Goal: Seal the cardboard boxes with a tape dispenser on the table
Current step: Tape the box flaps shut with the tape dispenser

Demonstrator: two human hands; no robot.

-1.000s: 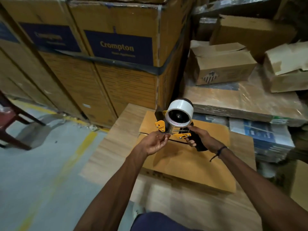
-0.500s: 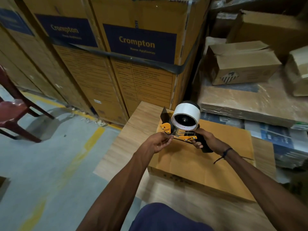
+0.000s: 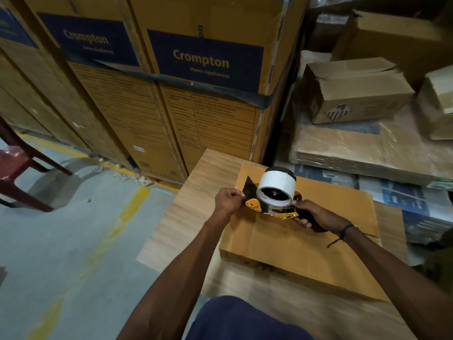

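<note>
Left hand (image 3: 229, 200) now pinching further forward at tape dispenser (image 3: 274, 195) nose, right hand (image 3: 316, 214) still around handle.

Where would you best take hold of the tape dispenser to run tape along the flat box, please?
Judging by its shape, take the tape dispenser by its black handle at the rear, coming from the near right, as the right hand does now. The roll and the front end, where the left hand pinches, stay free.

Open wood-grain tabletop (image 3: 196, 192) runs bare left of the flat brown cardboard box (image 3: 306, 246), and grey concrete floor (image 3: 73, 241) beyond is clear. Ahead, tall printed cartons (image 3: 208, 106) wall the far edge; plastic-wrapped stacked packages (image 3: 367, 148) crowd the right; a dark red chair (image 3: 17, 173) stands far left.
</note>
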